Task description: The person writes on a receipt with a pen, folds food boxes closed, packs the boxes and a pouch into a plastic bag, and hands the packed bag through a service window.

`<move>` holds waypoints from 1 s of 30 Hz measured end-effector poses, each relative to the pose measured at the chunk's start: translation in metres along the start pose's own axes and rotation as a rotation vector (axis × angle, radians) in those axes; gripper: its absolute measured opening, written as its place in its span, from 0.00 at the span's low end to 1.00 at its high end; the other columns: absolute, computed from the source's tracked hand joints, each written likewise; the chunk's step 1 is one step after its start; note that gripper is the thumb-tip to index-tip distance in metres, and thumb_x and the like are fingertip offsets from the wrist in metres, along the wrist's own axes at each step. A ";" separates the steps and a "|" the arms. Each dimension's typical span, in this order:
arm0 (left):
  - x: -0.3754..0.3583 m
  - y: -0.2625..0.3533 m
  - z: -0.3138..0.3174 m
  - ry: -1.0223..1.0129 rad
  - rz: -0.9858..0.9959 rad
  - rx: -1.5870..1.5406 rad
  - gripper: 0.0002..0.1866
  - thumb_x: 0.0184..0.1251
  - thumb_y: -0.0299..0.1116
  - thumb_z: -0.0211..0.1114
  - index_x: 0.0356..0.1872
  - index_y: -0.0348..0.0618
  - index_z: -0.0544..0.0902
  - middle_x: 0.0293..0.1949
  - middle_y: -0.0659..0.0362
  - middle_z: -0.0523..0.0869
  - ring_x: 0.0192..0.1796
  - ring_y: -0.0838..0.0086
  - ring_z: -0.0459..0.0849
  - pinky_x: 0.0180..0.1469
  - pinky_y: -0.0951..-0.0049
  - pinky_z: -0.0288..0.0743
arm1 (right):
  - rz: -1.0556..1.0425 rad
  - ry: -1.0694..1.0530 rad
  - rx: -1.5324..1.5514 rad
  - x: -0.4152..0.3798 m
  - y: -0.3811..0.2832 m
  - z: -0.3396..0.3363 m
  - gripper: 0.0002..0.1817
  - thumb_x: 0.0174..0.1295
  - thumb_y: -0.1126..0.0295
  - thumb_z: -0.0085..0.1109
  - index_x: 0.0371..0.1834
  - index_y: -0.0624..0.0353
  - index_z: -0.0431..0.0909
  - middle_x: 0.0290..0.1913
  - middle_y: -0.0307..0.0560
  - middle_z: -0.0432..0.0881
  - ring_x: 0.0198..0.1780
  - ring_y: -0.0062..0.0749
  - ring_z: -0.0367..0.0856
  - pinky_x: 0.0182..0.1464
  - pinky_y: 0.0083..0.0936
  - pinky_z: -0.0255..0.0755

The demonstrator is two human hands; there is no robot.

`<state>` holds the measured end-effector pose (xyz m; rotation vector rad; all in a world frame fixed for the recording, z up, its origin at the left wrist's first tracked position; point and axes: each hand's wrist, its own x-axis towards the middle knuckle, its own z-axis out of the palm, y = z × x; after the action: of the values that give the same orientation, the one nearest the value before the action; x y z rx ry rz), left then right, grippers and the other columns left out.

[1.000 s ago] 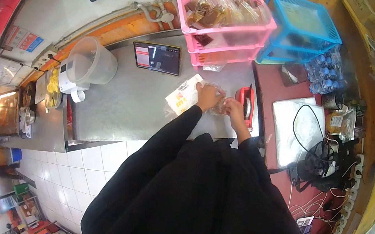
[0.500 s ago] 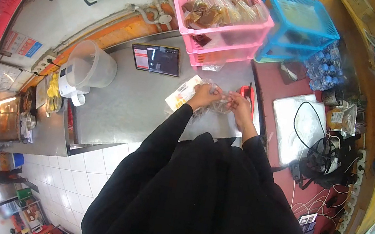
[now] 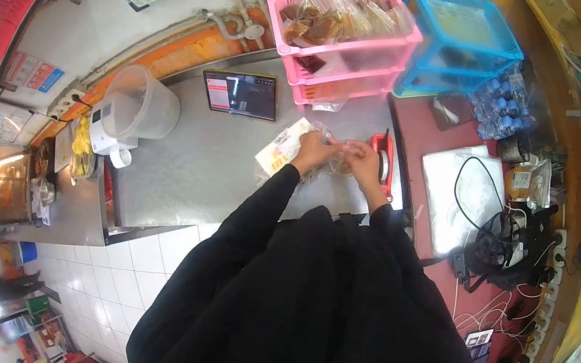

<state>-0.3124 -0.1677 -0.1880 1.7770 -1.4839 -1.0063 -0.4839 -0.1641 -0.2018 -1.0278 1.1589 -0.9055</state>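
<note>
At the right end of the metal counter, my left hand is closed on a crinkled clear plastic bag. My right hand pinches the same bag, and its fingertips meet those of my left hand. What the bag holds I cannot make out. A white printed sheet with yellow pictures lies by my left hand, partly covered by it and by clear plastic. Just right of my right hand stands a red tape dispenser.
Behind my hands are stacked pink baskets with filled bags, and blue baskets. A tablet and a clear tub stand leftward. A red-brown table adjoins on the right, carrying plastic sheets and cables.
My right hand has moved left and upward to meet my left hand at the bag. More of the tape dispenser shows now. The left hand has hardly moved.
</note>
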 end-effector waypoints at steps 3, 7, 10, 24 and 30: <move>-0.002 0.003 -0.006 -0.059 0.032 -0.016 0.20 0.47 0.50 0.78 0.27 0.43 0.89 0.25 0.56 0.88 0.29 0.68 0.87 0.38 0.69 0.78 | -0.007 -0.036 -0.021 -0.001 -0.003 -0.004 0.17 0.58 0.81 0.62 0.52 0.63 0.79 0.38 0.42 0.86 0.34 0.19 0.82 0.32 0.17 0.74; -0.008 0.006 -0.015 -0.119 0.047 -0.148 0.19 0.48 0.50 0.78 0.30 0.43 0.90 0.25 0.57 0.88 0.31 0.70 0.88 0.39 0.71 0.78 | 0.005 0.032 0.086 0.000 -0.006 -0.017 0.18 0.59 0.80 0.62 0.54 0.64 0.78 0.37 0.40 0.84 0.33 0.18 0.80 0.34 0.16 0.72; -0.010 0.008 -0.017 -0.180 0.106 -0.134 0.20 0.50 0.51 0.77 0.34 0.45 0.91 0.26 0.59 0.89 0.31 0.73 0.87 0.41 0.72 0.77 | 0.037 -0.044 0.099 -0.002 -0.012 -0.020 0.19 0.59 0.79 0.62 0.56 0.64 0.77 0.35 0.38 0.83 0.32 0.18 0.78 0.34 0.16 0.70; 0.003 -0.031 -0.005 -0.399 -0.018 -0.292 0.19 0.57 0.51 0.69 0.35 0.45 0.90 0.32 0.59 0.90 0.37 0.74 0.87 0.48 0.72 0.73 | 0.034 -0.167 0.090 0.004 0.008 -0.017 0.20 0.61 0.80 0.59 0.57 0.62 0.76 0.37 0.37 0.81 0.31 0.19 0.77 0.34 0.17 0.72; -0.007 -0.006 -0.017 -0.232 -0.119 -0.572 0.22 0.61 0.52 0.68 0.41 0.42 0.89 0.31 0.58 0.89 0.36 0.77 0.85 0.41 0.75 0.75 | 0.057 -0.142 0.278 -0.014 -0.016 -0.007 0.27 0.62 0.73 0.61 0.67 0.62 0.72 0.54 0.46 0.78 0.46 0.29 0.84 0.45 0.22 0.78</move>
<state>-0.2951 -0.1599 -0.1831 1.3755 -1.0699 -1.5570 -0.4937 -0.1567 -0.1832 -0.8149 0.9104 -0.9047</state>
